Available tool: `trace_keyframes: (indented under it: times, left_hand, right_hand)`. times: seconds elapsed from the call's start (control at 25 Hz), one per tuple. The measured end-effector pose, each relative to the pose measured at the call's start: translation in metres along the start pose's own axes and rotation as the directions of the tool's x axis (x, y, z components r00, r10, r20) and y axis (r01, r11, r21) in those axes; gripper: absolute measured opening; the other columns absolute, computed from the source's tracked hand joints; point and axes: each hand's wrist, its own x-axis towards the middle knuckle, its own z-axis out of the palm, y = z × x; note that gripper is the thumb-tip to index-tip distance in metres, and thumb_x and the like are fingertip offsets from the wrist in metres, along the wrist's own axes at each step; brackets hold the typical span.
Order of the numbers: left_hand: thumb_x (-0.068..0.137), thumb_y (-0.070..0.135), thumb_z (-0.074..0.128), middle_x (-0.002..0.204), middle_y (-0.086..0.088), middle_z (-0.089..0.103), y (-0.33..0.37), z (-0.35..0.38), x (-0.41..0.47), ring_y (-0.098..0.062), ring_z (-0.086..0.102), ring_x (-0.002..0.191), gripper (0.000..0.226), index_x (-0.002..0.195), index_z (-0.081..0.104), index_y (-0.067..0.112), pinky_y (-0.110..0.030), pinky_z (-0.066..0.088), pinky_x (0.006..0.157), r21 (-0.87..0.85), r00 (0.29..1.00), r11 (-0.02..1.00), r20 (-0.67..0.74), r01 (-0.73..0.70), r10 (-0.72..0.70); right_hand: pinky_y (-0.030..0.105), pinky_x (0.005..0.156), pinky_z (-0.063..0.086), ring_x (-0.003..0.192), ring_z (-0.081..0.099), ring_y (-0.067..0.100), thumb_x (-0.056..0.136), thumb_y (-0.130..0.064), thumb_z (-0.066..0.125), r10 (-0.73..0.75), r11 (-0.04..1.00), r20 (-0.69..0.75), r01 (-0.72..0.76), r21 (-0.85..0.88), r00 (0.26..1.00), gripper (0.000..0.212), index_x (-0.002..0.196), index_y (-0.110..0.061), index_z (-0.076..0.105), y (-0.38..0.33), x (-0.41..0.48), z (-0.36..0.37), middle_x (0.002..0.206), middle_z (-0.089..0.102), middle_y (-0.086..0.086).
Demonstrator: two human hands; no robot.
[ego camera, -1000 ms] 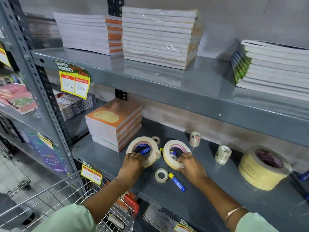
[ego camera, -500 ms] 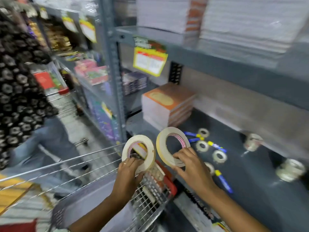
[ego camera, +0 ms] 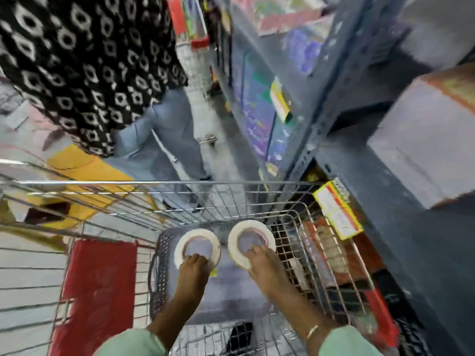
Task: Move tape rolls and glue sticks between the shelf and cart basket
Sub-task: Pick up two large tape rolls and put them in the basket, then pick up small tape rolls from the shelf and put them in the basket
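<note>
A shop aisle runs ahead, blurred by motion, with a grey metal shelf (ego camera: 401, 181) rising on the right and a wire shopping cart (ego camera: 231, 199) filling the lower part of the view. Inside the cart sits a dark perforated plastic basket (ego camera: 160, 268), and both hands reach down into it. The left hand (ego camera: 191, 269) has its fingers curled closed over the near rim of a wide cream tape roll (ego camera: 197, 246), which lies almost flat just beyond the fingertips. The right hand (ego camera: 262, 263) grips a second tape roll (ego camera: 251, 240) in the same way, fingers pinched on its near edge, the ring tilted slightly toward the camera. The two rolls lie side by side, close but apart. A thin bracelet (ego camera: 312, 330) circles the right wrist, and pale green sleeves cover both forearms. A yellow price tag (ego camera: 336, 209) hangs on the shelf edge, right of the right fingers. Beyond the cart stands another person in a black-and-white patterned garment (ego camera: 84, 65).
</note>
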Motion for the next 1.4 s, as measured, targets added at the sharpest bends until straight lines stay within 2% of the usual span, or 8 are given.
trace_keyframes:
  times: [0.16,0.32,0.56,0.68,0.88,1.08,1.24,1.4]
  left_hand:
    - [0.082,0.008,0.054,0.08,-0.018,0.068,-0.026,0.035,0.036,-0.036,0.063,0.08,0.013,0.075,0.064,0.003,-0.038,0.048,0.063,0.017,0.991,0.991,-0.031,0.135,-0.134]
    - [0.086,0.008,0.055,0.087,-0.023,0.067,-0.036,0.065,0.053,-0.04,0.062,0.085,0.011,0.082,0.063,0.002,-0.045,0.049,0.072,-0.029,0.991,0.993,-0.075,0.111,-0.113]
    - [0.079,0.012,0.046,0.083,-0.015,0.065,-0.048,0.094,0.066,-0.038,0.06,0.08,0.014,0.082,0.059,0.011,-0.042,0.049,0.068,0.14,0.998,0.99,-0.055,-0.011,0.019]
    - [0.07,0.009,0.061,0.086,-0.015,0.065,-0.04,0.083,0.058,-0.039,0.063,0.077,0.022,0.091,0.058,0.011,-0.039,0.053,0.059,0.153,0.995,0.988,-0.089,-0.035,0.049]
    - [0.078,0.021,0.058,0.115,-0.023,0.058,0.027,0.034,0.028,-0.042,0.051,0.107,0.043,0.115,0.05,0.002,-0.05,0.046,0.089,-0.048,0.966,0.999,-0.26,-0.024,0.01]
    - [0.073,0.04,0.034,0.126,-0.023,0.05,0.144,-0.035,-0.023,-0.038,0.044,0.117,0.059,0.118,0.047,0.004,-0.05,0.035,0.099,-0.265,0.869,0.886,-0.43,-0.38,0.244]
    - [0.075,0.034,0.043,0.119,-0.022,0.054,0.251,-0.077,-0.065,-0.032,0.046,0.108,0.049,0.114,0.049,0.005,-0.042,0.036,0.097,-0.255,0.682,0.664,-0.507,-0.703,0.527]
    - [0.07,0.021,0.052,0.109,-0.02,0.065,0.365,-0.08,-0.093,-0.029,0.061,0.101,0.046,0.113,0.052,0.007,-0.03,0.04,0.09,-0.046,0.416,0.426,-0.323,-0.904,0.85]
  right_hand:
    - [0.021,0.072,0.046,0.066,0.064,0.013,0.052,-0.027,0.066,-0.072,0.989,0.068,0.08,-0.127,0.995,0.014,0.063,-0.017,0.067,-0.005,0.044,0.062,0.056,0.071,-0.001]
    - [0.019,0.049,0.053,0.058,0.068,0.01,0.025,-0.027,0.085,0.022,0.988,0.126,-0.002,-0.155,0.992,0.034,0.053,-0.013,0.071,-0.006,0.056,0.087,0.056,0.071,0.003]
    - [0.027,0.052,0.056,0.062,0.066,0.02,0.032,-0.017,0.087,-0.003,0.981,0.144,0.031,-0.19,0.99,0.036,0.064,-0.011,0.071,0.005,0.059,0.116,0.063,0.068,0.006]
    - [0.024,0.057,0.056,0.063,0.065,0.018,0.038,-0.019,0.086,-0.005,0.995,0.089,0.014,-0.095,0.996,0.034,0.068,-0.016,0.069,0.003,0.051,0.086,0.066,0.067,0.002]
    - [0.032,0.091,0.05,0.108,0.058,0.029,0.076,-0.003,0.061,0.122,0.987,-0.101,-0.11,0.118,0.987,0.031,0.106,-0.002,0.063,-0.003,0.023,-0.026,0.112,0.063,0.015]
    - [0.04,0.088,0.045,0.105,0.051,0.03,0.081,-0.014,0.043,0.277,0.919,-0.41,-0.115,0.377,0.869,0.026,0.098,-0.004,0.06,0.003,-0.073,-0.142,0.106,0.06,0.016]
    - [0.03,0.082,0.04,0.096,0.053,0.019,0.082,-0.01,0.054,0.496,0.839,-0.596,-0.169,0.518,0.631,0.017,0.095,-0.014,0.063,0.047,-0.183,-0.217,0.102,0.063,0.009]
    - [0.036,0.083,0.049,0.094,0.064,0.027,0.078,0.0,0.058,0.705,0.708,-0.58,-0.385,0.592,0.407,0.024,0.094,-0.012,0.069,0.124,-0.275,-0.24,0.101,0.069,0.012]
